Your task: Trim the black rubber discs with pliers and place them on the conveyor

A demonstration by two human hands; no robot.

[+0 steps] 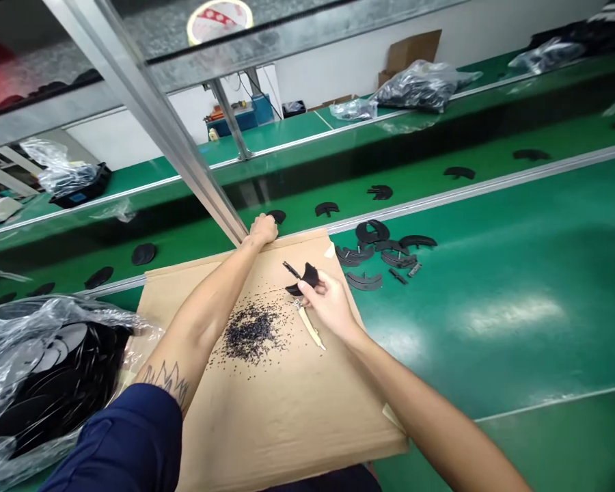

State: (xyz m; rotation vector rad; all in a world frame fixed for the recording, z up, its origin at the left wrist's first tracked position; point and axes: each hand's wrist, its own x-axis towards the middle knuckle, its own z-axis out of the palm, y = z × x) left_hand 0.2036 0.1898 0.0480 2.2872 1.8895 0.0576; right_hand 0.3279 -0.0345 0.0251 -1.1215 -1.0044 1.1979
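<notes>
At the far left, a clear plastic bag point(5, 328) stuffed with flat black discs point(89, 369) sits beside a cardboard sheet point(287, 424). Behind it, dark rounded parts point(144, 254) lie spaced along a green belt point(205, 236). The left hand point(263, 229) reaches past the foot of the metal post point(184, 137) to the belt's edge, fingers curled down at a black curved part point(279, 217); whether they grip it or only touch it, I cannot tell. Right of that forearm, tiny black pieces point(251, 333) are heaped and scattered on the cardboard. Next, the right hand point(331, 304) has thumb and fingers closed on a black flared piece point(309, 277) above the cardboard. A cream-handled tool point(311, 329) slants just below those fingers. Farthest right, black crescent-shaped parts point(365, 281) and short bars point(398, 276) lie loosely grouped on the green desk point(466, 342)
</notes>
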